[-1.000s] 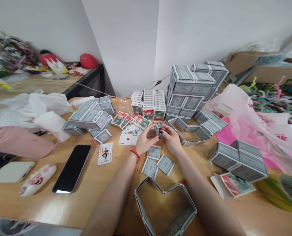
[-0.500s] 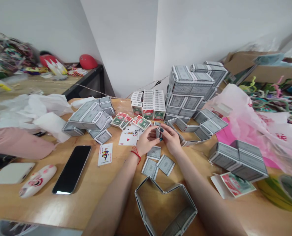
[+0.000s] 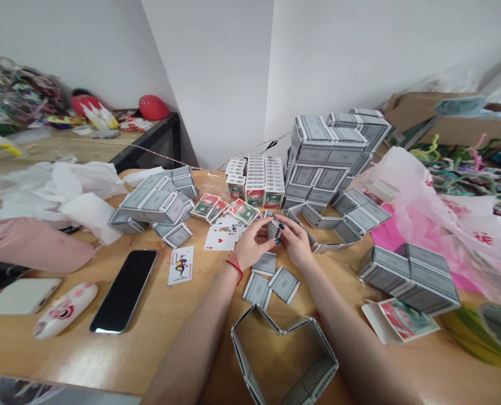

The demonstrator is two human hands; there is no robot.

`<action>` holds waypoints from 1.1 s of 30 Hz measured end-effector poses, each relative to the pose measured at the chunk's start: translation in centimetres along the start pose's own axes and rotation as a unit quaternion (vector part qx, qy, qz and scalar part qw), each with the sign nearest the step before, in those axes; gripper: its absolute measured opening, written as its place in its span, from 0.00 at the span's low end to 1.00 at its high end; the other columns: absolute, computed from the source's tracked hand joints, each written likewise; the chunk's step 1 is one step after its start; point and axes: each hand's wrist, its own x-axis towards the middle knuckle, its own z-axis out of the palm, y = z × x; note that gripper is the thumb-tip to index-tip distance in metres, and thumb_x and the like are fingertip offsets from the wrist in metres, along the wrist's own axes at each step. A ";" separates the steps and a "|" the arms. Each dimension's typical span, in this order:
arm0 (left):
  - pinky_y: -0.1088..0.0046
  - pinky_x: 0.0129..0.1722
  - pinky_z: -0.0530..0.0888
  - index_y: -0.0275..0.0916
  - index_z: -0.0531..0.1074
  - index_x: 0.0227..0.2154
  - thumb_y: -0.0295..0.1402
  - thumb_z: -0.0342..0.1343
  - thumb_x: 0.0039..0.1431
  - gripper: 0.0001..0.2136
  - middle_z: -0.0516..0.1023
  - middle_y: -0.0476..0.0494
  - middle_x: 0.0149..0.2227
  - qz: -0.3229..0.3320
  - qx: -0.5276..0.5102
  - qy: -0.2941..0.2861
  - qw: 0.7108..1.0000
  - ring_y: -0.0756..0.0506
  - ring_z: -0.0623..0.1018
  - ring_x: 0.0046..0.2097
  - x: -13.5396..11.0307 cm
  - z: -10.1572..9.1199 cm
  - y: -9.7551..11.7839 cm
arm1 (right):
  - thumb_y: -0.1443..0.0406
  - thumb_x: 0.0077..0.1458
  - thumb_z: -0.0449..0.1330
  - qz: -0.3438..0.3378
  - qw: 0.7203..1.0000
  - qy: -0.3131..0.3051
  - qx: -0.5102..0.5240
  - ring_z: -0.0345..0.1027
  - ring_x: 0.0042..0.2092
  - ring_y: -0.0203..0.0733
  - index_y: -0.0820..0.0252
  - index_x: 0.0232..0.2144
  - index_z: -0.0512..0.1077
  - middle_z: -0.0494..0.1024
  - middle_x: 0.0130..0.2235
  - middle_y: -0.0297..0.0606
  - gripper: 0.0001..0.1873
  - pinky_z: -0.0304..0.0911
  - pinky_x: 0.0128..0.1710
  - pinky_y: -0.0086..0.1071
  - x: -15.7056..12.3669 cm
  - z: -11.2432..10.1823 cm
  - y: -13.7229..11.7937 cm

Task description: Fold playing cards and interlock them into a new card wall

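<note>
Between my fingertips is a small folded playing card [image 3: 272, 228], grey-backed and partly hidden. My left hand [image 3: 252, 246], with a red string bracelet on its wrist, closes on the card from the left. My right hand [image 3: 294, 242], its nails dark, pinches it from the right. Just below the hands lie several folded grey card squares [image 3: 257, 289]. Nearer to me, between my forearms, a heart-shaped ring of folded cards [image 3: 242, 349] stands on edge. Loose face-up cards [image 3: 219, 238] lie left of my left hand, with a joker card [image 3: 180, 265] apart from them.
Card boxes [image 3: 254, 180] stand in rows at the back. A tall stack of folded-card blocks [image 3: 317, 152] rises right of them; more blocks [image 3: 149, 197] sit left and another block [image 3: 410, 275] right. A phone [image 3: 123, 291], a mouse [image 3: 64, 309] and green tape [image 3: 486, 332] lie around.
Both hands stay at nearly the same place, with the fingers shifting slightly on the folded card. The view has tilted a little; the other things keep their places.
</note>
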 end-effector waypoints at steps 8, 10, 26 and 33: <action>0.67 0.42 0.73 0.43 0.62 0.51 0.35 0.57 0.49 0.24 0.66 0.39 0.50 0.020 0.045 0.022 0.999 0.45 0.72 0.45 0.0 0.0 -0.3 | 0.60 0.43 0.62 0.019 0.997 -0.031 0.065 0.66 0.48 0.47 0.54 0.41 0.72 0.74 0.46 0.37 0.20 0.59 0.48 0.41 0.1 -0.3 0.1; 0.66 0.43 0.72 0.43 0.63 0.51 0.35 0.57 0.49 0.24 0.65 0.39 0.51 0.028 0.061 0.023 0.998 0.44 0.71 0.46 0.0 -0.1 -0.3 | 0.60 0.42 0.62 0.017 0.997 -0.031 0.062 0.65 0.49 0.47 0.53 0.41 0.72 0.73 0.47 0.37 0.20 0.59 0.48 0.41 0.1 -0.1 0.0; 0.60 0.51 0.66 0.46 0.63 0.50 0.33 0.55 0.51 0.21 0.64 0.42 0.53 0.094 0.193 0.043 0.976 0.44 0.64 0.54 -0.1 -0.2 -0.3 | 0.62 0.41 0.59 0.007 1.000 -0.028 0.008 0.59 0.53 0.49 0.53 0.42 0.73 0.73 0.47 0.33 0.21 0.53 0.53 0.42 0.0 0.2 -0.3; 0.60 0.56 0.61 0.46 0.60 0.52 0.29 0.53 0.52 0.23 0.64 0.44 0.54 0.109 0.243 0.044 0.963 0.45 0.62 0.57 0.0 -0.2 -0.4 | 0.62 0.43 0.60 -0.025 1.000 -0.001 -0.015 0.58 0.54 0.45 0.52 0.44 0.71 0.69 0.51 0.33 0.21 0.51 0.55 0.40 0.3 0.4 0.3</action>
